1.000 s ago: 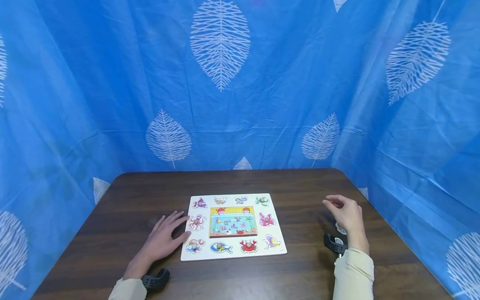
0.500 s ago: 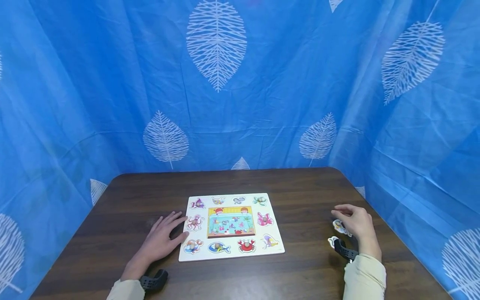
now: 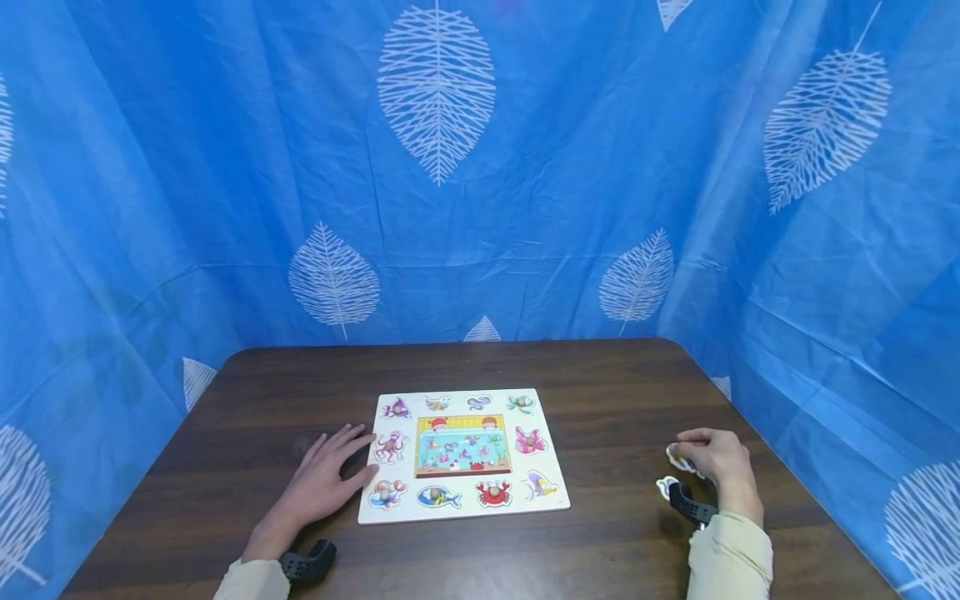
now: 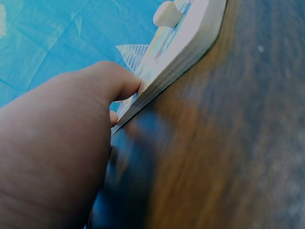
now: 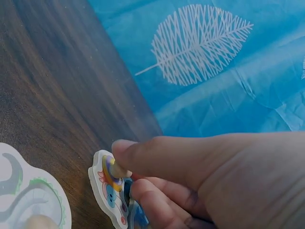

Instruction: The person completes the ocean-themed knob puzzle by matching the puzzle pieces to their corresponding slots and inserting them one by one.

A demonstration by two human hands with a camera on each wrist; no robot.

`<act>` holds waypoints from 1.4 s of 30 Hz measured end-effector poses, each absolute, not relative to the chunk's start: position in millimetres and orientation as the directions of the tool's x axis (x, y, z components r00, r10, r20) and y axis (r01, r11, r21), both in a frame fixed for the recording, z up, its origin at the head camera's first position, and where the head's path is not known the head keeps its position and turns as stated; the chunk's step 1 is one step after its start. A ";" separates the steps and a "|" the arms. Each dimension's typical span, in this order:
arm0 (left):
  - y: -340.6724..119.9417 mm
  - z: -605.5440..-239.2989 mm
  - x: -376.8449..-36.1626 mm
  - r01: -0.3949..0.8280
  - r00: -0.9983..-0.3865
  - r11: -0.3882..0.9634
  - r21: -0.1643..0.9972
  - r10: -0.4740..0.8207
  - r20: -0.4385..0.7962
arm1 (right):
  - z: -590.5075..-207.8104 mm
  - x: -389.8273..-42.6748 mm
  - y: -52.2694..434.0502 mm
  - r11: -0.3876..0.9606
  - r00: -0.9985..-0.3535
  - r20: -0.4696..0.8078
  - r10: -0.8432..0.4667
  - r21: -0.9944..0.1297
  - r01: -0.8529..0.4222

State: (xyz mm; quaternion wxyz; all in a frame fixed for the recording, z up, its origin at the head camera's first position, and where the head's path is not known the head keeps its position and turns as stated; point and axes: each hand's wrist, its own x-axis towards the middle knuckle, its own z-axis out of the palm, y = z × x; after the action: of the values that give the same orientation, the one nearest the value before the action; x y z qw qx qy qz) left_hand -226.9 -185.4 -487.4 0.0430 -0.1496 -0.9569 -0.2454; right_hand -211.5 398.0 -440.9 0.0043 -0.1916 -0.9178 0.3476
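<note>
Puzzle piece (image 5: pixel 110 196) is pinched in right hand (image 3: pixel 722 463), second piece (image 5: pixel 33 186) nearby; puzzle board (image 3: pixel 467 507) is touched at its edge by left hand (image 3: pixel 321 483), grip slack.

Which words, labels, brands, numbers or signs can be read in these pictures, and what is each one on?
None can be read in any view.
Puzzle board: sea creatures and a fish tank; any fine print is too small to read.
Piece at the right hand: no readable lettering.
Pale piece beside it: no readable lettering.
Left wrist strap, right wrist strap: no readable marking.
Curtain: white leaf shapes, no lettering.
</note>
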 end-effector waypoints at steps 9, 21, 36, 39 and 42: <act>-185.3 -488.9 -226.5 0.307 -0.952 0.838 0.452 0.266 0.152 | -444.9 -212.7 393.9 0.648 -0.915 -0.148 0.375 -0.664 0.373; -187.0 -489.4 -226.8 0.294 -0.956 0.842 0.453 0.258 0.141 | -443.7 -222.1 386.8 0.704 -0.932 -0.081 0.352 -0.634 0.321; -185.3 -487.1 -226.2 0.302 -0.953 0.837 0.457 0.269 0.139 | -446.5 -229.7 376.2 0.741 -0.946 0.027 0.323 -0.628 0.235; -185.1 -486.8 -226.0 0.311 -0.951 0.834 0.456 0.272 0.150 | -445.9 -231.0 372.7 0.741 -0.944 0.047 0.326 -0.633 0.224; -184.8 -485.7 -225.8 0.311 -0.950 0.833 0.458 0.274 0.148 | -442.8 -232.9 368.0 0.740 -0.942 0.060 0.331 -0.636 0.219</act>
State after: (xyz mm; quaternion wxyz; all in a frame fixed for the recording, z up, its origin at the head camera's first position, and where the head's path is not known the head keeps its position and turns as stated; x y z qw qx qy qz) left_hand -225.8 -184.8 -485.7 0.0381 -0.1528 -0.9565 -0.2456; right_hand -232.9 368.0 -442.8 0.0849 -0.1481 -0.9287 0.3291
